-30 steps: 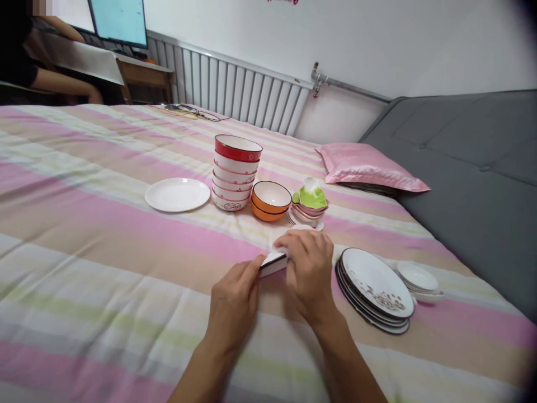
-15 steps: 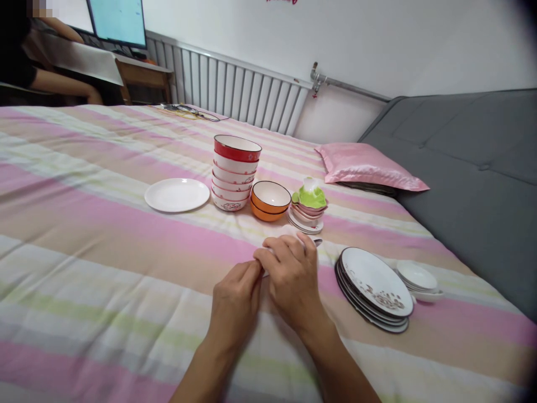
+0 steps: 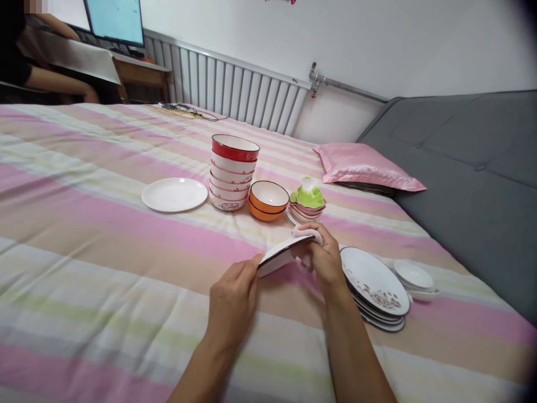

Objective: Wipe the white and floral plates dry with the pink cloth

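Observation:
Just above the bed, a white plate (image 3: pixel 282 253) with a dark rim is held tilted, almost edge-on to me. My left hand (image 3: pixel 235 291) is closed on its left edge, thumb and fingers pinching the rim. At the right edge, my right hand (image 3: pixel 328 254) is closed around a pale pinkish cloth (image 3: pixel 309 232), which wraps over the rim. A stack of dark-rimmed plates (image 3: pixel 373 282) with brown patterns lies right of my right hand. Beyond the held plate stand two orange bowls (image 3: pixel 268 210) and green and pink leaf-shaped dishes (image 3: pixel 308 200).
A tall stack of red-and-white bowls (image 3: pixel 232 173) stands beside a white oval plate (image 3: pixel 174 195). Small white dishes (image 3: pixel 415 277) sit at the right. Further off are a pink pillow (image 3: pixel 369 165), a grey headboard (image 3: pixel 470 151), cables (image 3: pixel 188 111) and a seated person (image 3: pixel 59 81).
The plate has tilted up and now shows edge-on. My right hand has moved right with the cloth, from over the plate to its right rim. My left hand has barely moved.

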A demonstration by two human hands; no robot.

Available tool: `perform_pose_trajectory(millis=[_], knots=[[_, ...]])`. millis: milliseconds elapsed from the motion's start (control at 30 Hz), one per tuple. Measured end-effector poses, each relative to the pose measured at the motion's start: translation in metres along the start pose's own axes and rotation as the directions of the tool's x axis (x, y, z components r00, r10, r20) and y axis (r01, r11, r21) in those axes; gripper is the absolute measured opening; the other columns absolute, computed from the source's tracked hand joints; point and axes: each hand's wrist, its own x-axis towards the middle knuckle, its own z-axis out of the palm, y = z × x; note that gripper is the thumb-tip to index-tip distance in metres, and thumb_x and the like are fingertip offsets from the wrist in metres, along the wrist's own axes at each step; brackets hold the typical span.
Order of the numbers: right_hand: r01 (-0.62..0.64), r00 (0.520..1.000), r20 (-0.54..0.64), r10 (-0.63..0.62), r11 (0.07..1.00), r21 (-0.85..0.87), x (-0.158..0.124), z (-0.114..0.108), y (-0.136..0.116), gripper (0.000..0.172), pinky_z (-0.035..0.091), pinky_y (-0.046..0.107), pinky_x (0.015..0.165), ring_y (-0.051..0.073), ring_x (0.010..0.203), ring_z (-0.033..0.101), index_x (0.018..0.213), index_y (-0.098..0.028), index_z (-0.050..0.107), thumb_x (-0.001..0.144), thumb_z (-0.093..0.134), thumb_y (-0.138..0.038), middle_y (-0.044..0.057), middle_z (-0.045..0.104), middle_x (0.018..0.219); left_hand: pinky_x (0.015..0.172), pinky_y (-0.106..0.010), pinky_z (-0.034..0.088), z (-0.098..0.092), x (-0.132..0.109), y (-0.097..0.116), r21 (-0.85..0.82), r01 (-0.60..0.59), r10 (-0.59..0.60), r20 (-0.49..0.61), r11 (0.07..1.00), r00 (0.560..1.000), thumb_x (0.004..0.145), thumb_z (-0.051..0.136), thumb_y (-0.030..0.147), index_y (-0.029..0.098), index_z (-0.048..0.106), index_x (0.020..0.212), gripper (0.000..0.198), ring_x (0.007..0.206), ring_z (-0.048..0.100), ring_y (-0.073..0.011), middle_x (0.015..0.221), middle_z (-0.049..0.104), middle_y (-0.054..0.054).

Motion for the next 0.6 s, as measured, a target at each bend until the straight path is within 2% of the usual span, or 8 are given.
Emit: perform_pose_trajectory(millis=[100, 167, 300, 400, 467, 533, 600], knots=[[-0.204, 0.979, 0.015, 0.205, 0.957, 0.206, 0.008, -0.003, 0.018, 0.036, 0.040, 0.020, 0.046, 0.011, 0.054, 0.053, 0.090, -0.023, 0.058, 0.056, 0.054, -0.014, -0.005, 0.060, 0.069, 0.073, -0.025, 0.049, 0.000, -0.001, -0.001, -0.006, 0.010, -0.010, -0.018, 1.000, 1.000, 0.090, 0.044, 0.016, 0.021, 0.056, 0.120, 0.032, 0.087, 0.064, -0.0155, 0.098, 0.070, -0.004], [-0.298, 0.953, 0.038, 0.300, 0.907, 0.298, 0.012, -0.004, 0.029, 0.035, 0.040, 0.018, 0.045, 0.010, 0.053, 0.052, 0.084, -0.021, 0.057, 0.051, 0.054, -0.012, -0.006, 0.058, 0.064, 0.072, -0.025, 0.049, 0.000, -0.001, -0.001, -0.011, 0.023, -0.023, -0.020, 1.000, 1.000, 0.090, 0.045, 0.017, 0.021, 0.056, 0.120, 0.032, 0.086, 0.064, -0.0153, 0.098, 0.070, -0.004], [-0.379, 0.923, 0.060, 0.381, 0.865, 0.328, 0.014, -0.002, 0.038, 0.028, 0.041, 0.020, 0.043, 0.011, 0.050, 0.051, 0.074, -0.019, 0.053, 0.048, 0.054, -0.011, -0.006, 0.054, 0.058, 0.071, -0.025, 0.049, -0.002, 0.000, -0.001, -0.020, 0.029, -0.030, -0.033, 0.999, 0.999, 0.091, 0.045, 0.017, 0.020, 0.056, 0.119, 0.031, 0.084, 0.064, -0.0152, 0.096, 0.070, -0.004], [-0.317, 0.945, 0.021, 0.327, 0.896, 0.310, 0.011, -0.001, 0.032, 0.034, 0.041, 0.019, 0.046, 0.010, 0.052, 0.051, 0.083, -0.021, 0.056, 0.050, 0.053, -0.011, -0.006, 0.056, 0.062, 0.071, -0.025, 0.050, -0.002, -0.001, -0.001, -0.026, 0.010, -0.011, -0.035, 1.000, 0.999, 0.090, 0.044, 0.016, 0.019, 0.055, 0.120, 0.032, 0.085, 0.064, -0.0150, 0.096, 0.069, -0.004], [-0.242, 0.967, -0.020, 0.254, 0.940, 0.241, 0.007, 0.000, 0.023, 0.037, 0.041, 0.020, 0.047, 0.011, 0.053, 0.052, 0.090, -0.023, 0.057, 0.055, 0.054, -0.014, -0.006, 0.057, 0.066, 0.071, -0.024, 0.049, -0.002, -0.001, -0.001, -0.026, -0.002, 0.001, -0.026, 1.000, 1.000, 0.090, 0.044, 0.015, 0.020, 0.055, 0.121, 0.033, 0.085, 0.064, -0.0150, 0.096, 0.069, -0.004], [-0.124, 0.991, -0.048, 0.128, 0.988, 0.095, 0.001, 0.003, 0.011, 0.032, 0.042, 0.023, 0.049, 0.013, 0.057, 0.053, 0.094, -0.024, 0.057, 0.063, 0.053, -0.018, -0.004, 0.060, 0.072, 0.070, -0.024, 0.049, -0.002, -0.002, -0.001, -0.020, -0.004, 0.003, -0.016, 1.000, 1.000, 0.090, 0.043, 0.014, 0.020, 0.054, 0.121, 0.034, 0.085, 0.064, -0.0151, 0.096, 0.069, -0.004], [0.076, 0.996, -0.042, -0.082, 0.989, -0.126, -0.006, 0.006, -0.002, 0.026, 0.045, 0.027, 0.058, 0.016, 0.067, 0.056, 0.093, -0.023, 0.059, 0.069, 0.050, -0.019, -0.001, 0.062, 0.080, 0.070, -0.025, 0.049, -0.002, -0.002, -0.001, -0.012, 0.001, -0.001, -0.005, 1.000, 1.000, 0.089, 0.043, 0.014, 0.021, 0.055, 0.121, 0.034, 0.085, 0.064, -0.0155, 0.097, 0.069, -0.004]])
